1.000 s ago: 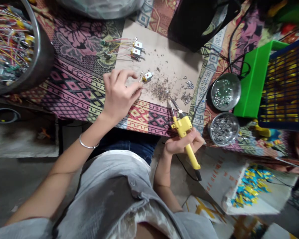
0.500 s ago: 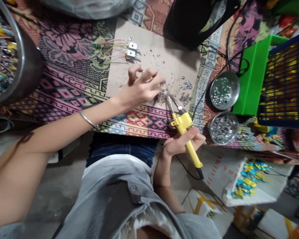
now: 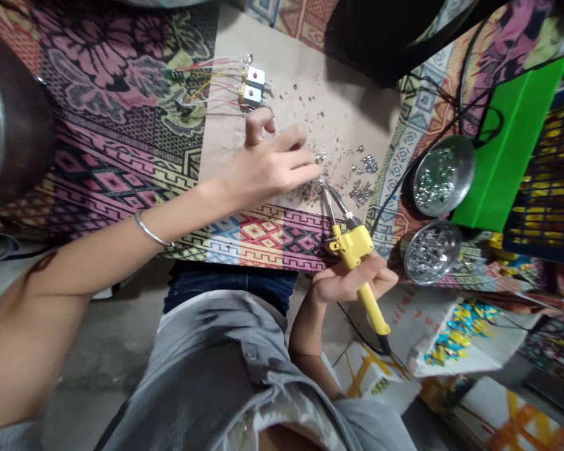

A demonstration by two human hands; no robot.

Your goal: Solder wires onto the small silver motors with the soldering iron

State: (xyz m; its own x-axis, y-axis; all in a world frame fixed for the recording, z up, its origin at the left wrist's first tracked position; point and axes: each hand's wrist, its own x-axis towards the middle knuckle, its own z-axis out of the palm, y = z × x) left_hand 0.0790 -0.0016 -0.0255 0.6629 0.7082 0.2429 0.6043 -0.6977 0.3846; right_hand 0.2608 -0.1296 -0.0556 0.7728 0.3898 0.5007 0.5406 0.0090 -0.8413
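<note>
My left hand (image 3: pixel 267 163) is over the beige board (image 3: pixel 230 37), its fingers bent and its fingertips near the tip of the soldering tool. What those fingers hold, if anything, is too small to make out. My right hand (image 3: pixel 352 280) is wrapped round the yellow soldering tool (image 3: pixel 357 244), whose metal tip points up and left to the board. Small metal pieces (image 3: pixel 361 193) lie scattered right of the tip. Two white-and-black components (image 3: pixel 252 84) with thin wires rest at the board's upper left.
Two metal bowls (image 3: pixel 444 175) of small parts stand at the right, beside a green bin (image 3: pixel 507 150) and a blue basket (image 3: pixel 545 188). A large metal pot (image 3: pixel 23 119) stands at the left. A black object (image 3: pixel 380 37) is at the top.
The view has shifted, so the board and bowls appear larger and a little to the right. My left fingers and the tool tip remain close together.
</note>
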